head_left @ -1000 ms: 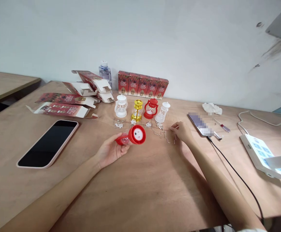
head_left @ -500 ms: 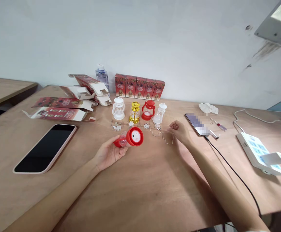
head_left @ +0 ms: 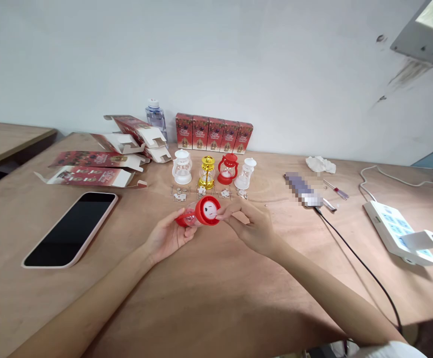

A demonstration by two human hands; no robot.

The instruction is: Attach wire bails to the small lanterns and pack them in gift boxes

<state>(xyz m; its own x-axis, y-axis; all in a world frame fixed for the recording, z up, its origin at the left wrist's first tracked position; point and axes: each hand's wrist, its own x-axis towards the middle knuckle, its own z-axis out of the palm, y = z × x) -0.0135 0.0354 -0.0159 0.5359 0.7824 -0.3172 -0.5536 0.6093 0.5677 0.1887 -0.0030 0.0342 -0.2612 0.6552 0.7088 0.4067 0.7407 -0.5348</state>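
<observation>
My left hand (head_left: 169, 239) is wrapped round a small red lantern (head_left: 198, 213), tilted so its round base with a white inside faces me. At the right rim of that base, the thumb and fingertips of my right hand (head_left: 252, 226) are pinched together; whatever is between them is too small to name. Just behind stand a white lantern (head_left: 182, 169), a gold lantern (head_left: 207, 174), another red lantern (head_left: 227, 170) and a second white lantern (head_left: 245, 174). In front of these lie thin wire pieces and small white parts (head_left: 180, 197).
Red printed boxes (head_left: 215, 134) stand against the wall, beside a bottle (head_left: 155, 118) and opened cartons (head_left: 93, 166). A black-screened phone (head_left: 70, 228) lies left. On the right are a cabled phone (head_left: 302, 188), a screwdriver (head_left: 340, 192), crumpled tissue (head_left: 320, 164) and a power strip (head_left: 391, 223).
My right hand has moved left from the wire pieces to the base of the held lantern, fingertips now at its rim. My left hand and the lantern have stayed nearly still.
</observation>
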